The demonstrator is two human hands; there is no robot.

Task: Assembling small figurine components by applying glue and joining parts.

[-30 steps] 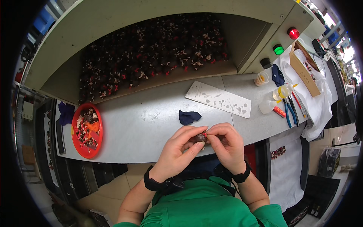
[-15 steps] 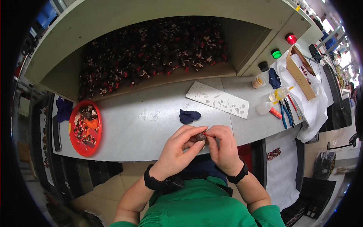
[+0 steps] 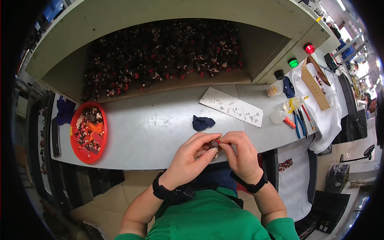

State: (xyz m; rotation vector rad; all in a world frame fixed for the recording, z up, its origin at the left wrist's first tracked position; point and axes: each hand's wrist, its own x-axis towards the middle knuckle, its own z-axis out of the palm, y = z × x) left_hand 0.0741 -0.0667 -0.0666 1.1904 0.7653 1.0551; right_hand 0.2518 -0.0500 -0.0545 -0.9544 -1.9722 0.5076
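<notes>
- Two bare hands meet over the near edge of the bench: the left hand (image 3: 191,157) and the right hand (image 3: 239,154), each with a black band at the wrist.
- Fingers (image 3: 208,141) of both hands are pinched together on a small dark brown piece (image 3: 215,143), rounded and with a speck of red on it, held just above the bench edge in front of the green-clad torso.
- Just beyond the hands lies a crumpled dark blue scrap of cloth (image 3: 202,122) on the bench (image 3: 152,124), a smooth pale grey surface with faint scuffs.
- To the right of the cloth lies a flat white rectangular strip (image 3: 232,107), speckled and set at a slant.
- Further right stand a clear plastic bottle (image 3: 280,114) and blue-handled pliers (image 3: 299,124), beside a rumpled white sheet (image 3: 326,120) bearing a brown cardboard box (image 3: 313,83).
- Far to the left sits a round red tray (image 3: 78,138) holding small dark, red and orange pieces.
- Behind the bench opens a deep recessed bin (image 3: 160,56) filled with many small dark pieces flecked with red and white.
- At the bin's right sit a red lamp (image 3: 309,49) and a green lamp (image 3: 293,62), round and lit.
</notes>
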